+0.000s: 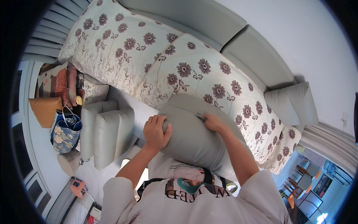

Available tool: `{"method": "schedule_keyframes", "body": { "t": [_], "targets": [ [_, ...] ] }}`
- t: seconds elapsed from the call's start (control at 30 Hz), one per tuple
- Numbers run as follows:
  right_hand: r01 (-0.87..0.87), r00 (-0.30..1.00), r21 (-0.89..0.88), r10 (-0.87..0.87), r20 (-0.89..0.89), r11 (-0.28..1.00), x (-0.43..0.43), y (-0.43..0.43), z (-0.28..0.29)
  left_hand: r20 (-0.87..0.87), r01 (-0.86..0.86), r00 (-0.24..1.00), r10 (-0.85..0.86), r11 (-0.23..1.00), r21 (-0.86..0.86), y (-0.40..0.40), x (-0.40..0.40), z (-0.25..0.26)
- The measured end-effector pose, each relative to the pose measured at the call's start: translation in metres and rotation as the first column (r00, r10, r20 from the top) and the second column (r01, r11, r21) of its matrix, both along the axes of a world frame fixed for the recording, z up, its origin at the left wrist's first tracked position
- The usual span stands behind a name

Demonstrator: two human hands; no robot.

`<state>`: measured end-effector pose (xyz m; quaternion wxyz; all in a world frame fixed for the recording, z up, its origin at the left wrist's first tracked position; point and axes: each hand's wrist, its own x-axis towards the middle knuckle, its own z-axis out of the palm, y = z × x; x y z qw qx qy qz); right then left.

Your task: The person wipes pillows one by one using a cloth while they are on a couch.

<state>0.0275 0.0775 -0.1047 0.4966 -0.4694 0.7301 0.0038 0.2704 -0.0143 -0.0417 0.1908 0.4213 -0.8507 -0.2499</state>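
Observation:
A large, rounded grey cushion (193,134) with a smooth, leather-like cover stands in front of my body. My left hand (157,132) grips its left edge, with the thumb on the near side and a ring on one finger. Over the top of the cushion, my right hand (214,122) has its fingers closed around a small dark object (200,116). That object is blurred and partly covered by the fingers, so its kind is unclear. Behind the cushion lies a flower-patterned sofa cover (184,70).
The grey sofa backrest (195,19) runs along the wall. Grey cushions (292,103) lean at its right end. To the left are a grey padded seat (113,134), a floral tote bag (65,134) and an orange cushion (46,112). Chairs (304,179) stand at far right.

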Motion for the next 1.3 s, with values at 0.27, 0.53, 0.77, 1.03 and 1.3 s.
{"method": "schedule_keyframes", "body": {
  "t": [0.27,0.53,0.77,1.03,1.3],
  "targets": [
    [-0.102,0.971,-0.306,0.161,0.175,0.947,0.105,-0.091,0.043,0.053,0.017,0.998,-0.017,1.0,-0.002,0.004,0.002,-0.003],
    [-0.023,0.998,-0.285,0.038,0.05,0.958,0.038,-0.035,0.05,0.032,0.007,0.999,-0.007,1.0,0.018,0.001,-0.018,0.004],
    [-0.057,0.966,-0.178,0.009,-0.258,0.982,-0.036,0.022,0.053,0.058,-0.024,0.998,0.025,0.999,-0.028,-0.005,-0.047,0.015],
    [0.093,0.88,0.226,0.026,-0.475,0.97,-0.155,0.181,0.055,0.107,-0.074,0.991,0.076,0.997,-0.026,-0.011,-0.058,0.02],
    [0.309,0.832,-0.04,-0.291,-0.472,0.95,-0.168,0.195,0.018,0.07,-0.057,0.996,0.059,0.998,-0.022,-0.013,-0.066,0.016]
  ]
}}
